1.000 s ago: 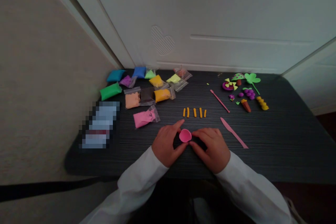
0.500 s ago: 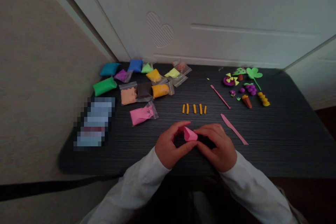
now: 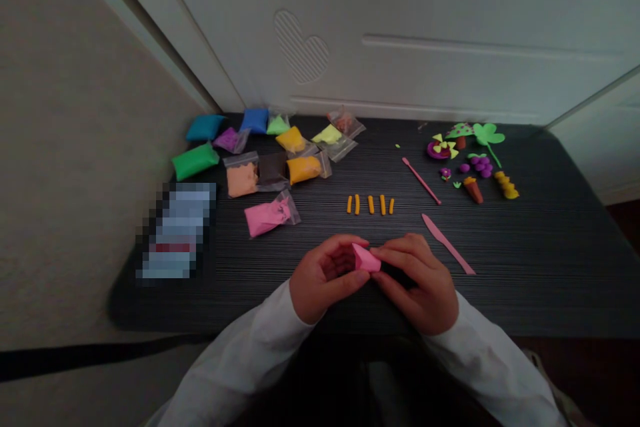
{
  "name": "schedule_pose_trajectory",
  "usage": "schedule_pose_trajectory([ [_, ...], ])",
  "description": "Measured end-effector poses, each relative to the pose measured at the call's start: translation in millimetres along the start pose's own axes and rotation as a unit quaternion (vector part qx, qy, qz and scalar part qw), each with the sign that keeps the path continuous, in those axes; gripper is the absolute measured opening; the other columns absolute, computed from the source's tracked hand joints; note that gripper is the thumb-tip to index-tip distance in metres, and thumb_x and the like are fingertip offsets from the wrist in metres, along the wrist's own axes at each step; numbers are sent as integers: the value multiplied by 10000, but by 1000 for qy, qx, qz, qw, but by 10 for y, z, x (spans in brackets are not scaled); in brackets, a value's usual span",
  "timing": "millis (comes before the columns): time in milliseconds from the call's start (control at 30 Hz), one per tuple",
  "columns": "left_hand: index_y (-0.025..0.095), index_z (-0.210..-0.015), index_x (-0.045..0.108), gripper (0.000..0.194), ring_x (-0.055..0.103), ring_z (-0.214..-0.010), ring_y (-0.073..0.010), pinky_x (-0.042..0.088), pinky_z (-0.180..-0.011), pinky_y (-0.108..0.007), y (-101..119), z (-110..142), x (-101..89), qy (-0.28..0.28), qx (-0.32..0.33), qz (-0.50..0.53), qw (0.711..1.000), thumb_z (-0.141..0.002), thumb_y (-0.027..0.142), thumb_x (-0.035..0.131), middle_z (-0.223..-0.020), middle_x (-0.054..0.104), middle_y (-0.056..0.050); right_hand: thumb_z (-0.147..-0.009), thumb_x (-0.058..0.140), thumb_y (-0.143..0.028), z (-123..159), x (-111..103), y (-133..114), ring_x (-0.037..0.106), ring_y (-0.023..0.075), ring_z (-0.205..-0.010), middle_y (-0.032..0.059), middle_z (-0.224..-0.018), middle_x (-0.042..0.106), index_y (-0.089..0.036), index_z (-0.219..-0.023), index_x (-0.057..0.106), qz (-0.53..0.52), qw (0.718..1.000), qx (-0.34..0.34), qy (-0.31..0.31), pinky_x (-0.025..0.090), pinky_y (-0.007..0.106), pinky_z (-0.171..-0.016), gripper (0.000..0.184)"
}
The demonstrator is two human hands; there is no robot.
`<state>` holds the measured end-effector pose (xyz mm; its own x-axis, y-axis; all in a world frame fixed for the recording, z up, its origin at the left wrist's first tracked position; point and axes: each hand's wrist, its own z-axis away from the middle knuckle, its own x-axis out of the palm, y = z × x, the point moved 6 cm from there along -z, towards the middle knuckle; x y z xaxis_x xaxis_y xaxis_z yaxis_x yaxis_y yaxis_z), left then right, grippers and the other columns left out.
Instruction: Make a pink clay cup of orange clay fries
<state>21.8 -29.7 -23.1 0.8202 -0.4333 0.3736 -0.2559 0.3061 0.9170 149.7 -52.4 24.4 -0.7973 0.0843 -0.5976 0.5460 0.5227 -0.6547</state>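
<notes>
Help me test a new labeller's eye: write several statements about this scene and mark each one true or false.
1. The left hand and the right hand both touch the pink piece. True.
2. Four orange strips lie in a row. False: there are five orange strips.
3. The pink knife lies to the right of the strips. True.
4. The green bag lies near the right end of the table. False: the green bag is near the left end of the table.
5. The pink bag is nearer the hands than the blue bag. True.
</notes>
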Motion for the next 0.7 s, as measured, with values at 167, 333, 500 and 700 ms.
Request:
schedule_pose_trajectory([
  [167,208,-1054,555,355,541,-976,-174,459,-818,-288,85,23,-53,16,81,-20,996,-706,151,603,-1087,546,-74,-714,610,-148,8,-8,19,547,162,-839,47,-892,601,-203,-1017,580,-27,999,23,-11,461,331,-728,310],
  [333,206,-935,624,250,545,-906,-153,450,-794,-273,205,45,-120,61,162,-171,970,-714,100,575,-928,589,-52,-721,599,-138,25,31,20,542,156,-880,55,-923,597,-190,-1035,564,-67,996,46,-40,458,325,-774,320],
  [500,206,-841,629,189,565,-838,-141,441,-786,-286,241,40,-127,71,184,-214,957,-702,85,585,-823,618,-25,-732,592,-155,27,61,27,553,147,-868,49,-911,614,-191,-1059,551,-100,991,58,-74,459,311,-771,332],
  [700,192,-837,636,161,566,-782,-129,449,-717,-260,209,39,-119,55,139,-173,973,-698,119,603,-804,619,-27,-746,584,-194,33,76,47,562,152,-875,49,-926,618,-214,-1065,566,-128,985,71,-93,467,309,-760,320],
])
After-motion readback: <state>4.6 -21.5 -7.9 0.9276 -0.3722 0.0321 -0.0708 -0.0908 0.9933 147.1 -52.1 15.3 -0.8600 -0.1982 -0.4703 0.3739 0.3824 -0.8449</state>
